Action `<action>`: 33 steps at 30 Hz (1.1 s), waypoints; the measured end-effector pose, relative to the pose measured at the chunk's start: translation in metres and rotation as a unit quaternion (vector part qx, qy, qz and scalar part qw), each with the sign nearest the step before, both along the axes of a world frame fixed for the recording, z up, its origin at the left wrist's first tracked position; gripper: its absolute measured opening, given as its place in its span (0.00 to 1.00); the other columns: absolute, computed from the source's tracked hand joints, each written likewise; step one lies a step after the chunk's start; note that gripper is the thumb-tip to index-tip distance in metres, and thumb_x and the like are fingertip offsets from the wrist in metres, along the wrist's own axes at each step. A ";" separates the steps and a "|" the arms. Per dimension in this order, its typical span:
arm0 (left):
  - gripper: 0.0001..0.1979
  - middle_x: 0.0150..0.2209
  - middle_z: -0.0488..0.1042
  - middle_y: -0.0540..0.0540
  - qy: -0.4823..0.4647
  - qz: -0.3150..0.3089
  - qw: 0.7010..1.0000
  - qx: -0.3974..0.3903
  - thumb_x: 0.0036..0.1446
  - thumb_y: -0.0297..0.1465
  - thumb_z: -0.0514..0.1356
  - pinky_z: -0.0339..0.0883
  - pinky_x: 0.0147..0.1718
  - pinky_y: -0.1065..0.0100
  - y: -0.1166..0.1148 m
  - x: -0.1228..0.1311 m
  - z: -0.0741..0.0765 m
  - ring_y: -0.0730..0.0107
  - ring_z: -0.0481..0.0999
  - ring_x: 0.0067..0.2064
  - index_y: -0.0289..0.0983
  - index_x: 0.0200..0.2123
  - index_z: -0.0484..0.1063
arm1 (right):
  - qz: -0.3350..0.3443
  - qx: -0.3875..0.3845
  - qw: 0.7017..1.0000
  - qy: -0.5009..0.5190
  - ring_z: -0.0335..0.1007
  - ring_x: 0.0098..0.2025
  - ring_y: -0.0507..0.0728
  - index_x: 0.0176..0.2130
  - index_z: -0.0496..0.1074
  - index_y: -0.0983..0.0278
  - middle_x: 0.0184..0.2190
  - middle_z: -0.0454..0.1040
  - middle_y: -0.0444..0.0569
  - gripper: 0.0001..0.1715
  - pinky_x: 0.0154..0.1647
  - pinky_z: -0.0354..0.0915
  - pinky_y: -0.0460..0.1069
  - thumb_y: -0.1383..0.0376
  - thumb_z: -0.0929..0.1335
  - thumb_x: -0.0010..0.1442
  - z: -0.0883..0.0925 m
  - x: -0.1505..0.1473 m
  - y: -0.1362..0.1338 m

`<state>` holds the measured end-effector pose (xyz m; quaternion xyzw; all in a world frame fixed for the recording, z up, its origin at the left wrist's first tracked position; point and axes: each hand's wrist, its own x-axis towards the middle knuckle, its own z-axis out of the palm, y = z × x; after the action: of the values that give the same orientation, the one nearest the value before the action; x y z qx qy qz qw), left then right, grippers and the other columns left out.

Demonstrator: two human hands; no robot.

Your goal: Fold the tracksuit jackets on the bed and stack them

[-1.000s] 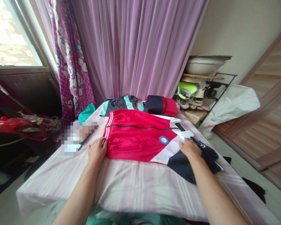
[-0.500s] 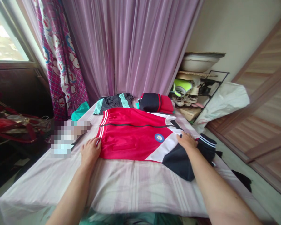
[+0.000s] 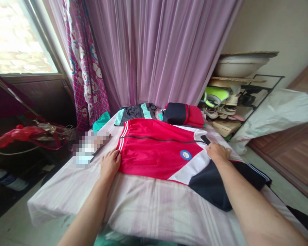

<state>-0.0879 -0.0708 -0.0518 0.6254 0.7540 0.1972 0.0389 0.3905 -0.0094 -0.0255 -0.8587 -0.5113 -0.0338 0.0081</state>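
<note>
A red zip-up jacket [image 3: 149, 147] with white and black shoulder panels and a round blue badge [image 3: 186, 155] lies front up, its hem to the left and collar to the right. My left hand [image 3: 110, 164] is at the white-striped hem, fingers curled against its edge. At the collar and shoulder end, my right hand [image 3: 218, 151] is closed on the fabric. The near black sleeve [image 3: 248, 174] runs out to the right beneath my right forearm, its striped cuff by the bed's edge. My fingertips are partly hidden on both sides.
The jacket lies on a checked bedsheet [image 3: 143, 201]. Behind it are a folded black-and-red garment [image 3: 178, 114] and a black-and-turquoise garment [image 3: 136, 114]. A blurred-out item [image 3: 89, 150] lies left. A shoe rack [image 3: 246, 102] and white sack [image 3: 277, 112] stand right; a red bicycle [image 3: 38, 133] stands left.
The view has swung left, so things appear farther right. The near sleeve now stretches farther out to the right, with its cuff lower. Both hands stay at the jacket's two ends.
</note>
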 end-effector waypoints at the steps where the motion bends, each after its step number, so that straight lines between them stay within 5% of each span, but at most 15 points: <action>1: 0.20 0.63 0.68 0.41 -0.003 -0.001 1.000 -0.005 0.66 0.36 0.49 0.55 0.61 0.44 0.000 0.000 0.001 0.53 0.65 0.64 0.41 0.56 0.71 | -0.016 0.001 1.000 0.002 0.69 0.55 0.65 0.49 0.75 0.64 0.51 0.75 0.60 0.21 0.58 0.56 0.61 0.59 0.60 0.67 0.000 0.002 0.000; 5: 0.21 0.62 0.69 0.42 0.003 -0.012 1.000 -0.014 0.66 0.36 0.48 0.54 0.62 0.44 -0.001 0.001 0.002 0.53 0.65 0.64 0.41 0.57 0.71 | -0.052 0.007 0.998 0.032 0.70 0.55 0.67 0.51 0.74 0.65 0.52 0.74 0.63 0.22 0.54 0.60 0.62 0.60 0.60 0.66 -0.005 0.006 -0.001; 19: 0.19 0.61 0.71 0.41 0.018 -0.006 0.998 0.052 0.66 0.37 0.49 0.57 0.61 0.47 -0.001 0.002 -0.003 0.55 0.68 0.62 0.41 0.53 0.74 | 0.056 0.081 0.995 0.000 0.60 0.61 0.67 0.57 0.70 0.58 0.58 0.69 0.58 0.25 0.59 0.55 0.68 0.58 0.57 0.66 -0.024 -0.011 -0.009; 23: 0.20 0.61 0.70 0.44 0.056 -0.138 0.981 0.124 0.67 0.37 0.49 0.49 0.65 0.46 0.001 0.016 -0.003 0.56 0.65 0.64 0.43 0.55 0.73 | 0.171 0.150 0.974 -0.013 0.51 0.67 0.66 0.64 0.63 0.61 0.66 0.60 0.58 0.30 0.63 0.51 0.67 0.57 0.56 0.67 -0.030 -0.048 -0.016; 26: 0.21 0.60 0.71 0.44 0.073 -0.249 0.963 0.071 0.67 0.41 0.48 0.54 0.64 0.48 0.003 0.027 -0.008 0.55 0.65 0.64 0.42 0.56 0.73 | 0.232 0.065 0.970 0.028 0.48 0.69 0.65 0.67 0.58 0.59 0.69 0.55 0.56 0.33 0.65 0.50 0.65 0.53 0.56 0.67 -0.040 -0.078 -0.027; 29: 0.23 0.60 0.71 0.43 0.083 -0.262 0.960 0.046 0.66 0.44 0.49 0.54 0.64 0.46 0.003 0.031 -0.013 0.53 0.64 0.65 0.42 0.57 0.72 | 0.242 -0.009 0.969 0.045 0.46 0.71 0.65 0.68 0.56 0.58 0.70 0.52 0.56 0.35 0.66 0.47 0.67 0.50 0.56 0.67 -0.047 -0.092 -0.041; 33: 0.23 0.60 0.72 0.41 0.061 -0.264 0.959 0.083 0.64 0.45 0.52 0.56 0.62 0.43 0.003 0.029 -0.017 0.50 0.66 0.63 0.42 0.57 0.72 | 0.244 0.011 0.968 0.065 0.46 0.71 0.66 0.68 0.56 0.60 0.70 0.53 0.59 0.35 0.67 0.46 0.67 0.52 0.59 0.66 -0.046 -0.089 -0.056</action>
<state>-0.0591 -0.0680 -0.0685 0.8142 0.5439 0.2030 -0.0082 0.3017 -0.0653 -0.0719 -0.7083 -0.7032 0.0190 0.0590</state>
